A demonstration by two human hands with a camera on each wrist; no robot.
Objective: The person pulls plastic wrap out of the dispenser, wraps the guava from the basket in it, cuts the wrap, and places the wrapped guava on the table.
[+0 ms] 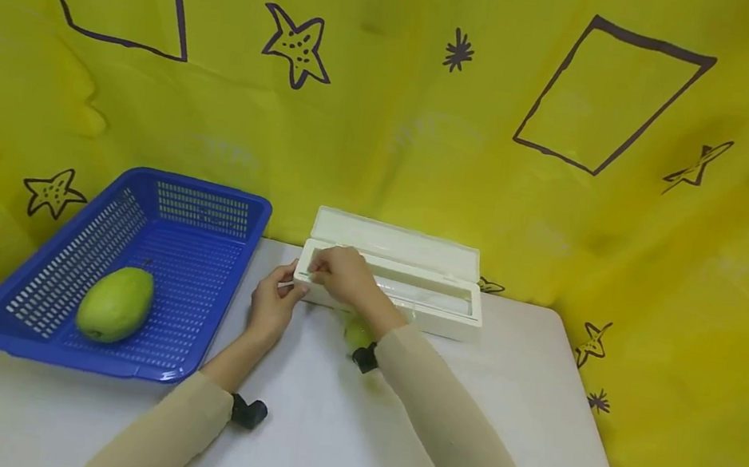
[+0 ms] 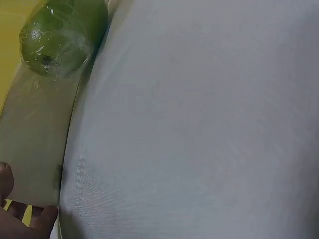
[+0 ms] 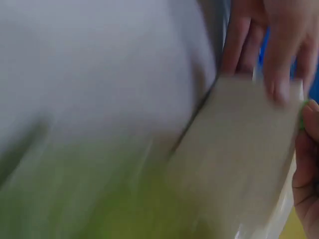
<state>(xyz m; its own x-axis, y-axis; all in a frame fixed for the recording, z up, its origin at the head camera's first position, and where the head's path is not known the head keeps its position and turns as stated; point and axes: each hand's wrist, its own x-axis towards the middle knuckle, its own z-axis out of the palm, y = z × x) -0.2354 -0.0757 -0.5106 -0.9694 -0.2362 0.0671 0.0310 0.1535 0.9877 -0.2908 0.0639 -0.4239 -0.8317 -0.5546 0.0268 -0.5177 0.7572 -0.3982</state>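
A white cling film dispenser (image 1: 447, 328) stands at the back of the table with its long lid (image 1: 395, 242) raised. My left hand (image 1: 272, 307) grips its left end, thumb on the front face. At that same end, on the top edge, my right hand (image 1: 343, 273) pinches a small green slider (image 3: 302, 119). Clear film hangs down the dispenser's front. Against it lies a green pear-shaped fruit (image 2: 65, 37) covered in film. In the head view this fruit (image 1: 358, 332) is partly hidden behind the right forearm.
A blue plastic basket (image 1: 238, 270) sits to the left, close beside the left forearm, with another green pear-shaped fruit (image 1: 117, 304) inside. A yellow patterned sheet (image 1: 387, 147) hangs right behind the white table (image 1: 315, 434).
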